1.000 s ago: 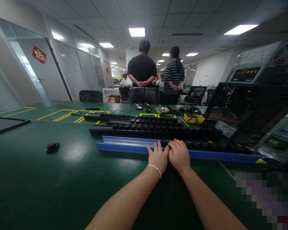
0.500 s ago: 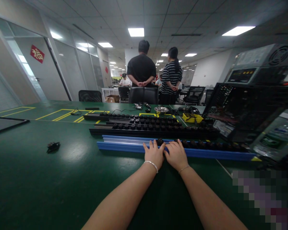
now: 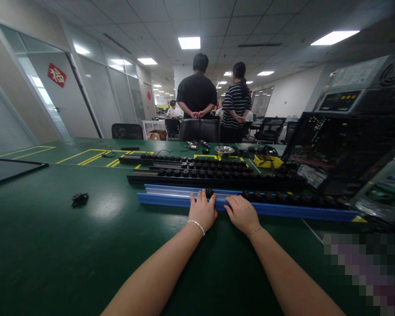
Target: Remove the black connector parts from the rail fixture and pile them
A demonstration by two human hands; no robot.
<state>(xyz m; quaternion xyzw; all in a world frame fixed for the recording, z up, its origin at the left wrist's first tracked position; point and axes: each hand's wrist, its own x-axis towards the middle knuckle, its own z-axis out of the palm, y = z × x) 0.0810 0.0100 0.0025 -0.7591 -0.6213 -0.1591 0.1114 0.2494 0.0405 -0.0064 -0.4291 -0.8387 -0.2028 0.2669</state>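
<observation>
With fingers (image 3: pixel 199 197) of the left hand (image 3: pixel 202 213) spread over the near wall of a blue rail (image 3: pixel 167 200), have a small black piece (image 3: pixel 209 192) in the channel, between forefinger and thumb. Cannot tell whether pinched tight or merely touched. Rest the right hand (image 3: pixel 245 215) on the same rail, slightly apart from the left, fingers lightly curled; cannot tell whether gripping the edge. Wear a bracelet (image 3: pixel 198 224) on each wrist. See a line of black pieces (image 3: pixel 296 199) in the rail, to the right of the right hand. Have the rail lying crosswise on a green desk (image 3: pixel 85 254), in front of several black rails (image 3: pixel 148 180) set with similar round pieces. Find one loose black part (image 3: pixel 80 199) well apart, on the left. Farther back, see a metal bowl (image 3: pixel 224 152) near a yellow tray (image 3: pixel 265 164); on the right, a plastic bottle (image 3: pixel 388 192) near a dark metal case (image 3: pixel 342 149). Beyond the desk, see two people (image 3: pixel 196 94) standing, backs turned, hands clasped behind them.
</observation>
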